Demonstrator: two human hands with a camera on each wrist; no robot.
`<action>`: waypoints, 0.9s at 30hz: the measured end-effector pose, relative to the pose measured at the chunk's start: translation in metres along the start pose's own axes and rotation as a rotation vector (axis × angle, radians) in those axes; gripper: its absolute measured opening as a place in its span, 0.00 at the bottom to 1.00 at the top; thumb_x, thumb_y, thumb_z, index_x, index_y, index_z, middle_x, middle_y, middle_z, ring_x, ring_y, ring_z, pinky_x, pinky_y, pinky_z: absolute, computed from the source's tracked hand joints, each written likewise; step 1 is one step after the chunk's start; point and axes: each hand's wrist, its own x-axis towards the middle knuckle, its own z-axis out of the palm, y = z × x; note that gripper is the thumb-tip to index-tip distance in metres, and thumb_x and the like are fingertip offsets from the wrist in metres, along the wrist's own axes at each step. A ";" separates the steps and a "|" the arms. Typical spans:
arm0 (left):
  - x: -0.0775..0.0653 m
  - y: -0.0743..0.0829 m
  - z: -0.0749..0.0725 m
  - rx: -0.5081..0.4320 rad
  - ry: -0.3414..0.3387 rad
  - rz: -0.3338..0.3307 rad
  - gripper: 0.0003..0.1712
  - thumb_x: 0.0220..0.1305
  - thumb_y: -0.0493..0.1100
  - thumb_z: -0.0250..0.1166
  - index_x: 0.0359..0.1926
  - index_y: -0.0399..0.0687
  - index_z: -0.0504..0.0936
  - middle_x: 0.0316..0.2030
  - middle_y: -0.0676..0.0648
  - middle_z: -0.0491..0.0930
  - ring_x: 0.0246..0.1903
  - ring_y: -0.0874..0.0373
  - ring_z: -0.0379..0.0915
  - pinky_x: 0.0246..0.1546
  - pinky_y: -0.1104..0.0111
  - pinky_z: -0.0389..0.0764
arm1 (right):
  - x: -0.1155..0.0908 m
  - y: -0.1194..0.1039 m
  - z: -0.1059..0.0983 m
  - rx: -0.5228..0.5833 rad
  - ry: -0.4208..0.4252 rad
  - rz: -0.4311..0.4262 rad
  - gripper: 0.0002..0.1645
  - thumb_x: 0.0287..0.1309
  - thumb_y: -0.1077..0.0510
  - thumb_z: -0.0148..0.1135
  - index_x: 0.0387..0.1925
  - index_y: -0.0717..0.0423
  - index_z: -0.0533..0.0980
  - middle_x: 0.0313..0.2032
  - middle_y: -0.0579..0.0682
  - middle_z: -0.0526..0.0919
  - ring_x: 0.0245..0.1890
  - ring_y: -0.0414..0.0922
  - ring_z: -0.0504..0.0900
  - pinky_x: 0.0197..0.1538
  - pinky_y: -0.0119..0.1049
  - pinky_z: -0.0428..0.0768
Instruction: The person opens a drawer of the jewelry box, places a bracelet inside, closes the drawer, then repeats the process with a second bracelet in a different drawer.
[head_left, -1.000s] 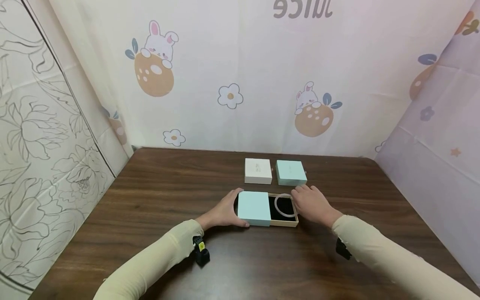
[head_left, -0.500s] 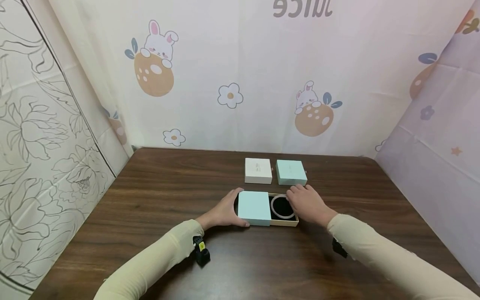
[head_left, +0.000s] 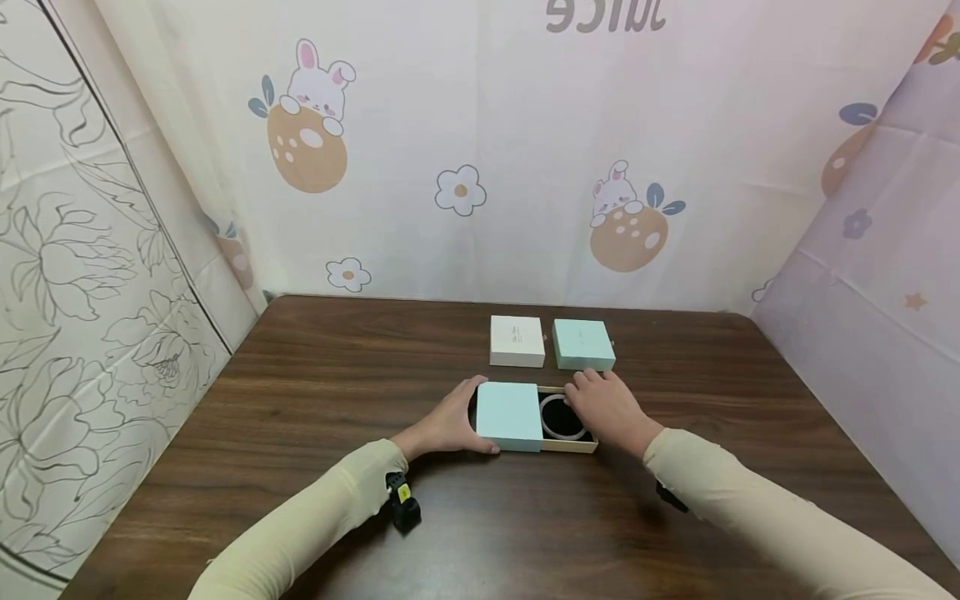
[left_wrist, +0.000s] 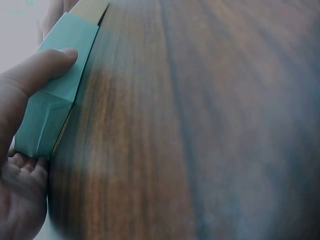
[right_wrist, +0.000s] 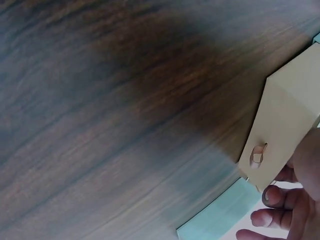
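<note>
A light blue drawer-style gift box [head_left: 509, 412] lies on the table in the head view. Its cream inner tray [head_left: 570, 447] sticks out to the right and has a black lining. Inside the tray is a pale pinkish bangle [head_left: 546, 427]. My left hand [head_left: 447, 423] grips the box sleeve from its left end. The thumb [left_wrist: 56, 64] lies along the front side in the left wrist view. My right hand [head_left: 609, 408] reaches over the tray's right end, fingertips at the bangle's far right rim. In the right wrist view, bent fingers show beside the tray end with its small ribbon tab [right_wrist: 257, 156].
Behind the sleeve stands a white box [head_left: 517, 341], with a mint box [head_left: 583, 344] to its right, close behind my right fingers. The dark wooden table [head_left: 360, 358] ends at a patterned curtain [head_left: 525, 250].
My right hand has moved left, bringing the bangle from a raised, tilted pose down into the tray, where it looks flat. My left hand and the box have stayed put.
</note>
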 end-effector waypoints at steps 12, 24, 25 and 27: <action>0.001 0.001 0.000 0.011 0.006 -0.020 0.60 0.30 0.59 0.73 0.63 0.45 0.52 0.53 0.48 0.62 0.47 0.59 0.62 0.47 0.63 0.66 | 0.000 0.000 0.000 0.020 -0.033 0.047 0.14 0.58 0.50 0.53 0.24 0.54 0.71 0.20 0.48 0.67 0.23 0.45 0.67 0.22 0.36 0.64; 0.001 0.002 0.000 0.011 0.012 -0.003 0.59 0.30 0.59 0.73 0.63 0.44 0.54 0.52 0.49 0.63 0.46 0.58 0.63 0.46 0.63 0.67 | -0.015 0.016 -0.014 0.666 -0.149 0.400 0.12 0.64 0.53 0.42 0.33 0.54 0.70 0.20 0.43 0.69 0.20 0.39 0.67 0.23 0.34 0.66; 0.000 0.002 0.000 0.010 0.011 -0.004 0.59 0.30 0.59 0.73 0.63 0.44 0.54 0.52 0.49 0.63 0.46 0.58 0.63 0.46 0.63 0.67 | -0.016 0.017 -0.015 0.718 -0.167 0.415 0.12 0.65 0.54 0.42 0.35 0.56 0.70 0.21 0.44 0.70 0.20 0.39 0.67 0.24 0.34 0.66; 0.000 0.002 -0.001 0.008 0.010 -0.004 0.59 0.31 0.59 0.73 0.63 0.44 0.54 0.52 0.48 0.63 0.46 0.58 0.63 0.46 0.63 0.67 | -0.019 0.020 -0.016 0.825 -0.207 0.449 0.13 0.65 0.55 0.40 0.39 0.60 0.68 0.23 0.48 0.71 0.21 0.42 0.67 0.24 0.35 0.66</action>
